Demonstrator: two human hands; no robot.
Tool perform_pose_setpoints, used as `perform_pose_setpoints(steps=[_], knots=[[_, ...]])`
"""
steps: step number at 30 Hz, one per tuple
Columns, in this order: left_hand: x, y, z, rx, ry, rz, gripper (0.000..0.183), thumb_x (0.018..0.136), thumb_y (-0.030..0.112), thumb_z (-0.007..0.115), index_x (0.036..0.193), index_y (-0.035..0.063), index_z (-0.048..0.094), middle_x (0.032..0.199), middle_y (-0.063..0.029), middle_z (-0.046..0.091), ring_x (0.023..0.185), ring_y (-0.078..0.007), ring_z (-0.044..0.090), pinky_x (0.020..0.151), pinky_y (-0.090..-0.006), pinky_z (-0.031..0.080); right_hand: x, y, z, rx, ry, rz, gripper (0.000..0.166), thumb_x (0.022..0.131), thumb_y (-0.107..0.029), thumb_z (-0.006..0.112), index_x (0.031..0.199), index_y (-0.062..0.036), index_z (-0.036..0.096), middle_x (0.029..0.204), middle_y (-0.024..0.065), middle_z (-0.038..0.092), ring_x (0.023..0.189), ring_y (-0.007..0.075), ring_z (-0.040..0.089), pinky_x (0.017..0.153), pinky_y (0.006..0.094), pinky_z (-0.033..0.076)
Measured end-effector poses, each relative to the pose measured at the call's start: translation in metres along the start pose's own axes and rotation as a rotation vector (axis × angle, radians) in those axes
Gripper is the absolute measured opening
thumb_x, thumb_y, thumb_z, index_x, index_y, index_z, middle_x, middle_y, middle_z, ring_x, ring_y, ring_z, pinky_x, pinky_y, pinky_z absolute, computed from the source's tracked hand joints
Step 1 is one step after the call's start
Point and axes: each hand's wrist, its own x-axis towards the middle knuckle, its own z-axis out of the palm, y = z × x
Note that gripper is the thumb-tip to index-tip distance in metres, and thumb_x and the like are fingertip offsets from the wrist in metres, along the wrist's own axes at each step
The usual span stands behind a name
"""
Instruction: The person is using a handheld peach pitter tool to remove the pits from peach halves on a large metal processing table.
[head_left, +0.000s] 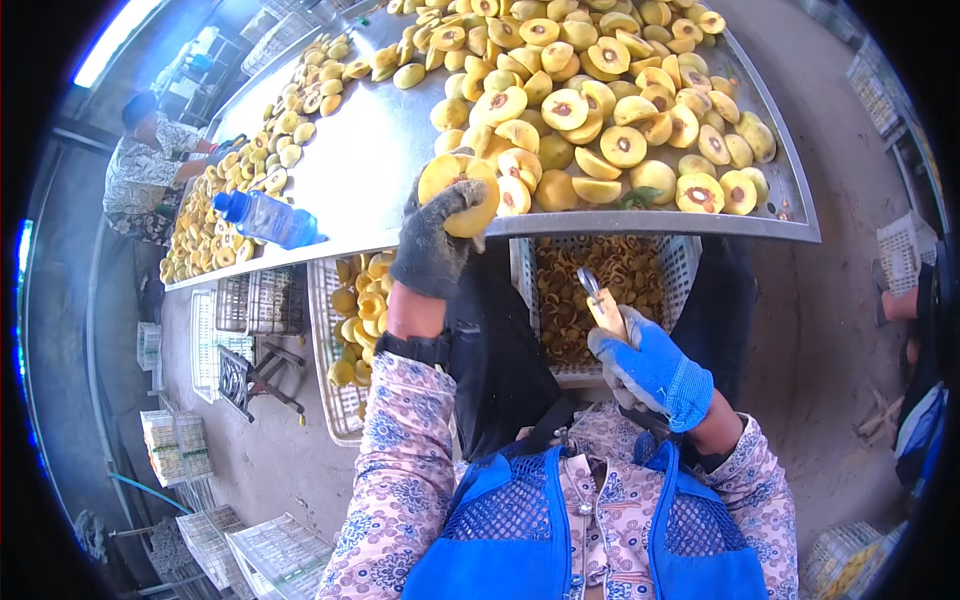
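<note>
My left hand (437, 238), in a dark grey glove, grips a halved yellow peach (480, 196) at the front edge of the metal table (367, 157). The cut face of that half shows brown near its middle. In my right hand (651, 364), gloved in blue and grey, is a pitting spoon (602, 298) with a wooden handle and a looped metal head. It points up and away from me, over a white plastic crate (529, 289) of brown pit scraps (592, 262) between my knees. Halved peaches (624, 146) lie heaped on the table beyond my hands; some still hold pits.
A blue-capped plastic bottle (266, 217) lies on the table beside more peach halves (300, 135). Under the table's left part stands a crate of peach halves (337, 420). A person (146, 172) works at the far left. Stacked crates (176, 446) line the floor; another person's leg (904, 304) shows at right.
</note>
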Motion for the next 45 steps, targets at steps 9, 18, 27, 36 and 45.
perform_pose_setpoints(steps=[9,18,27,36,45], knots=[[-0.052,-0.048,0.045,-0.398,-0.029,0.131,0.041,0.095,0.027,0.051,0.126,-0.0008,0.048,0.110,-0.0180,0.062,0.088,-0.0271,0.066,0.072,-0.0353,0.056,0.000,0.001,0.024,-0.067,-0.049,-0.129,0.030,0.094,-0.029,0.058,0.100,-0.0030,0.045,0.063,0.0044,0.053,0.044,0.0110,0.050,0.038,0.0260,0.040],[-0.082,-0.050,0.072,-0.231,0.098,0.130,0.034,0.098,0.027,0.052,0.113,-0.0023,0.061,0.100,-0.0104,0.067,0.087,-0.0155,0.065,0.077,-0.0260,0.052,0.002,0.015,0.031,-0.167,0.055,-0.154,0.035,0.091,-0.029,0.059,0.103,0.0014,0.047,0.063,0.0106,0.058,0.048,0.0178,0.058,0.040,0.0308,0.045],[-0.099,-0.059,0.085,0.355,0.292,0.561,0.032,0.097,0.025,0.055,0.110,-0.0028,0.063,0.100,-0.0091,0.067,0.089,-0.0141,0.063,0.080,-0.0260,0.051,0.005,0.039,0.036,-0.361,0.226,-0.364,0.037,0.088,-0.028,0.060,0.102,0.0051,0.050,0.073,0.0276,0.062,0.068,0.0396,0.066,0.056,0.0423,0.051],[-0.098,-0.049,0.088,0.111,0.023,0.066,0.026,0.093,0.017,0.061,0.108,-0.0033,0.066,0.099,-0.0064,0.069,0.090,-0.0111,0.063,0.082,-0.0233,0.048,-0.001,0.047,0.017,-0.355,0.101,-0.309,0.041,0.086,-0.032,0.065,0.100,0.0056,0.058,0.079,0.0227,0.064,0.071,0.0336,0.065,0.061,0.0400,0.050],[-0.092,-0.047,0.088,0.244,-0.065,0.150,0.032,0.092,0.025,0.061,0.100,-0.0046,0.067,0.092,-0.0106,0.069,0.078,-0.0146,0.066,0.067,-0.0236,0.051,-0.026,0.026,0.002,-0.066,-0.189,-0.057,0.038,0.089,-0.034,0.063,0.094,0.0034,0.060,0.065,0.0080,0.059,0.054,0.0141,0.057,0.048,0.0298,0.043]])
